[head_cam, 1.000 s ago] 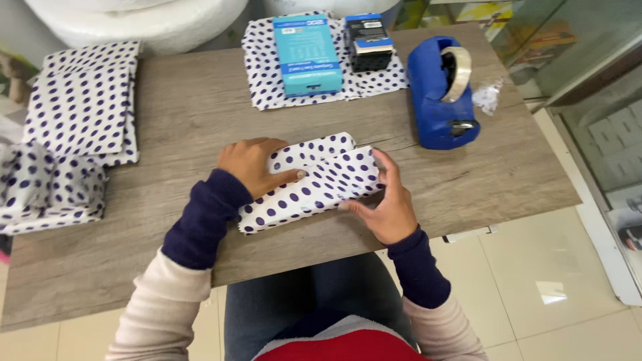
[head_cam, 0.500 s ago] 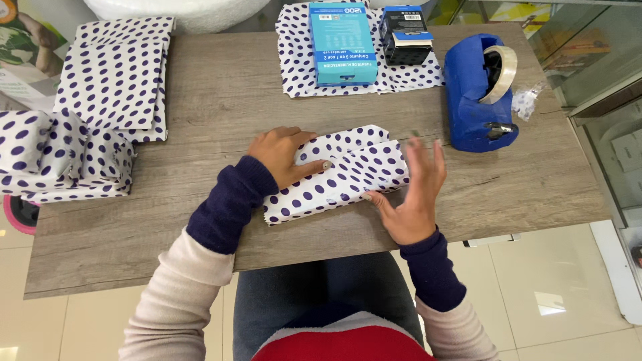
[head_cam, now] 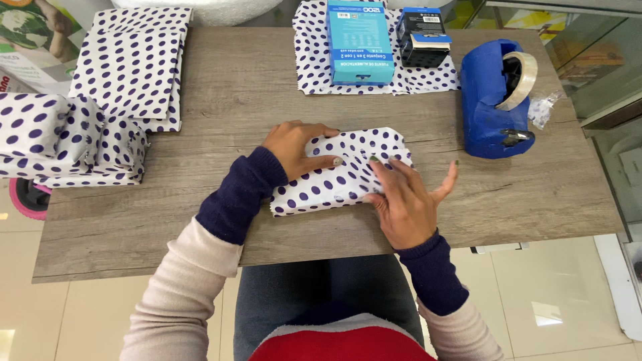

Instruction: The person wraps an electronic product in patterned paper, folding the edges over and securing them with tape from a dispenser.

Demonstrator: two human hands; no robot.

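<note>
wrapped parcel (head_cam: 341, 172) in white paper with dark purple dots lies in the middle of the wooden counter (head_cam: 221, 93), near the front edge. its long axis runs left to right, a little tilted up toward the right. left hand (head_cam: 297, 148) presses flat on its upper left part, fingers spread and not closed around it. right hand (head_cam: 404, 200) lies open on its right end, fingers flat on the paper, thumb out to the side. both hands touch it. the paper looks thin, smooth and creased at the folds. blue tape dispenser (head_cam: 495, 100) stands to the right, nearer to the right hand. folded dotted sheets (head_cam: 130, 63) lie far left.
</note>
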